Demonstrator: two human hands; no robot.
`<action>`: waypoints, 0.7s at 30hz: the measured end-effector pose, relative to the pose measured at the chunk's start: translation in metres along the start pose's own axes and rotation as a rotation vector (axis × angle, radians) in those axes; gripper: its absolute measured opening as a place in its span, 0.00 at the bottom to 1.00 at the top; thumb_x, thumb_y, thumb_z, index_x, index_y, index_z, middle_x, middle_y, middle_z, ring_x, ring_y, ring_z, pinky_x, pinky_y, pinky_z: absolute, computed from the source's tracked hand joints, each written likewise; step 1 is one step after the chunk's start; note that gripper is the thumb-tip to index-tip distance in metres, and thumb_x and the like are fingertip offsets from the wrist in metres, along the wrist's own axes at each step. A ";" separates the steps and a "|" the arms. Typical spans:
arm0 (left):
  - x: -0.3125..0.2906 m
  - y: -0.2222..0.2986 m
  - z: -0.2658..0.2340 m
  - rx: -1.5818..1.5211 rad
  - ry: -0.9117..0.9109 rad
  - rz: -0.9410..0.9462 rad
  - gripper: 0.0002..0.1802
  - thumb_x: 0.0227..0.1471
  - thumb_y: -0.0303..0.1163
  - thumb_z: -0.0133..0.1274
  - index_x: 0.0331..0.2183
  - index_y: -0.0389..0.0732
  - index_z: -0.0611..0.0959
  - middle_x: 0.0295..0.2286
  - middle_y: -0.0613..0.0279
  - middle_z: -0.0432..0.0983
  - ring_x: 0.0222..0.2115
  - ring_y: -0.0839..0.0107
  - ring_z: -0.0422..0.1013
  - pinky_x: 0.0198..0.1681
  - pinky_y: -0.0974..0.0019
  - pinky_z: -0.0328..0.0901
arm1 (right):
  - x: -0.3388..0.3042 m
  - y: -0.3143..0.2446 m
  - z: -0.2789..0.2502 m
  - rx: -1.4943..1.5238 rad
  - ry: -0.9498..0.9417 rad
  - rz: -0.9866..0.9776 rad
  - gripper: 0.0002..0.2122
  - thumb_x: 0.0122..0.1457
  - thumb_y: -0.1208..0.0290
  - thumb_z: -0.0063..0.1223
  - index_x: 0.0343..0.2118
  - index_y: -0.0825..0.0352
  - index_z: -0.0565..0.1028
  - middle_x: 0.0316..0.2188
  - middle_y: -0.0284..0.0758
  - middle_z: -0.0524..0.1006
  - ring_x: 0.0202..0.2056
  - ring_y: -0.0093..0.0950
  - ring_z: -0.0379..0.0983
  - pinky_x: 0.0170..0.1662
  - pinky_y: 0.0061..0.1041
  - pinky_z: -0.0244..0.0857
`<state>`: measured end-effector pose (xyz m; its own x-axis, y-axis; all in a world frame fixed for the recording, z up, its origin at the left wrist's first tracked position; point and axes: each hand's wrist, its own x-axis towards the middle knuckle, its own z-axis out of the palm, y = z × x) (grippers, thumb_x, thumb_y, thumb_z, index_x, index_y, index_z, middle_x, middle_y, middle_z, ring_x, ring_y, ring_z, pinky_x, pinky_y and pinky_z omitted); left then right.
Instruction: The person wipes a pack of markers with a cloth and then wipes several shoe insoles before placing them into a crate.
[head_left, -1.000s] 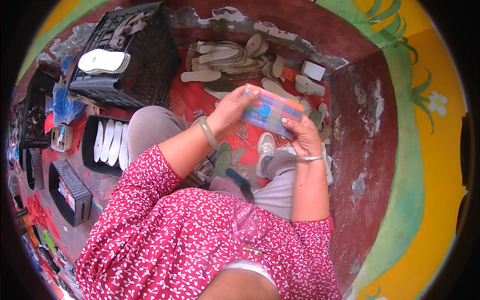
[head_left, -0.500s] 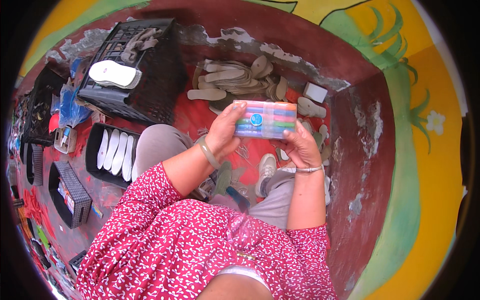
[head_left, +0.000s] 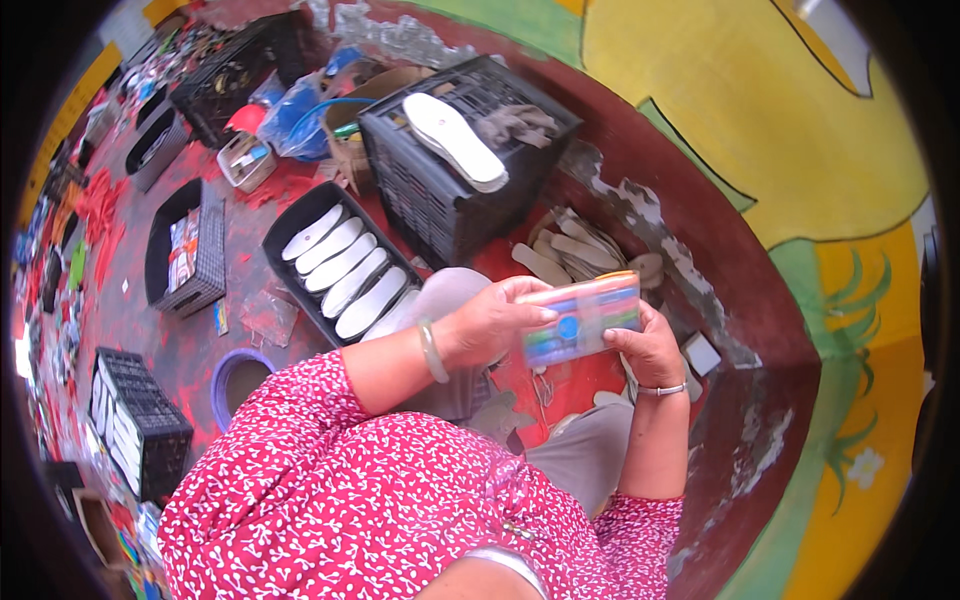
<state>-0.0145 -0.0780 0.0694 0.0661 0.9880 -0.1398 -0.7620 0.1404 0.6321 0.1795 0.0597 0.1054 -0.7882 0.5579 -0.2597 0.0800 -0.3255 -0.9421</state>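
Note:
A flat clear pack of colored pens (head_left: 585, 312), with a round blue sticker on its face, is held up in front of my body. My left hand (head_left: 490, 324) grips its left end, thumb across the front. My right hand (head_left: 655, 350) pinches the right end, its thumb near the lower corner. The pack is slightly blurred and tilts up toward the right. The fingers behind it are hidden.
Left of my knee lies a black bin (head_left: 300, 250) of white insoles. Behind it a black crate (head_left: 440, 200) carries more white insoles (head_left: 455, 140) and a grey cloth. Grey insoles (head_left: 575, 250) lie piled by the wall. A purple-rimmed bucket (head_left: 222, 385) stands at left.
The view has swung to the left, so more of the floor, bins and a bucket show there. Both hands still hold the pack, which has tilted.

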 end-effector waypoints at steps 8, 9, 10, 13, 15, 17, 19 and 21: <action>-0.049 0.055 -0.049 0.021 0.016 0.110 0.21 0.49 0.27 0.52 0.46 0.36 0.69 0.41 0.62 0.71 0.42 0.72 0.69 0.47 0.66 0.63 | 0.102 -0.060 0.098 -0.445 -0.425 0.033 0.15 0.51 0.70 0.57 0.40 0.70 0.71 0.33 0.29 0.73 0.34 0.19 0.68 0.37 0.19 0.64; -0.050 0.060 -0.057 -0.066 0.030 0.159 0.21 0.51 0.30 0.50 0.48 0.36 0.68 0.41 0.60 0.70 0.42 0.69 0.69 0.48 0.63 0.63 | 0.126 -0.066 0.100 -0.483 -0.327 -0.016 0.15 0.54 0.66 0.54 0.42 0.68 0.71 0.34 0.29 0.72 0.35 0.18 0.67 0.38 0.19 0.63; -0.048 0.064 -0.061 -0.127 0.066 0.201 0.23 0.52 0.31 0.49 0.49 0.37 0.66 0.42 0.58 0.70 0.42 0.66 0.69 0.48 0.61 0.63 | 0.152 -0.071 0.095 -0.558 -0.230 -0.154 0.19 0.54 0.62 0.53 0.45 0.68 0.69 0.36 0.34 0.73 0.38 0.22 0.68 0.41 0.22 0.64; -0.052 0.076 -0.077 -0.241 0.100 0.302 0.25 0.52 0.31 0.49 0.51 0.38 0.63 0.44 0.56 0.68 0.43 0.66 0.68 0.48 0.60 0.63 | 0.250 -0.061 0.078 -1.042 0.131 -0.458 0.30 0.50 0.49 0.52 0.51 0.66 0.65 0.48 0.49 0.68 0.50 0.44 0.64 0.52 0.33 0.58; -0.052 0.079 -0.089 -0.195 0.187 0.359 0.27 0.52 0.32 0.49 0.52 0.38 0.62 0.45 0.56 0.67 0.45 0.66 0.67 0.48 0.60 0.63 | 0.303 -0.040 0.074 -1.198 0.254 -0.423 0.31 0.48 0.47 0.52 0.51 0.63 0.65 0.50 0.46 0.66 0.53 0.42 0.60 0.54 0.35 0.55; -0.058 0.080 -0.097 -0.151 0.222 0.394 0.25 0.52 0.33 0.50 0.51 0.38 0.63 0.44 0.58 0.67 0.45 0.68 0.67 0.48 0.61 0.63 | 0.342 -0.014 0.069 -1.392 0.296 -0.332 0.31 0.46 0.46 0.54 0.51 0.59 0.66 0.51 0.43 0.65 0.53 0.39 0.59 0.54 0.37 0.55; -0.063 0.083 -0.100 -0.138 0.258 0.409 0.26 0.52 0.34 0.50 0.51 0.38 0.63 0.45 0.59 0.66 0.45 0.69 0.66 0.48 0.63 0.62 | 0.355 -0.001 0.070 -1.513 0.351 -0.252 0.27 0.44 0.49 0.55 0.47 0.54 0.70 0.50 0.39 0.67 0.52 0.37 0.62 0.52 0.39 0.57; -0.070 0.086 -0.100 -0.172 0.253 0.398 0.27 0.52 0.33 0.51 0.52 0.38 0.62 0.45 0.58 0.66 0.45 0.69 0.66 0.49 0.63 0.62 | 0.353 -0.001 0.067 -1.400 0.501 -0.397 0.18 0.45 0.58 0.53 0.39 0.59 0.72 0.39 0.43 0.74 0.43 0.41 0.70 0.46 0.39 0.61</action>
<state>-0.1491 -0.1413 0.0570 -0.3932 0.9132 -0.1074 -0.7931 -0.2777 0.5420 -0.1397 0.2060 0.0291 -0.6401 0.7168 0.2764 0.6377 0.6964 -0.3291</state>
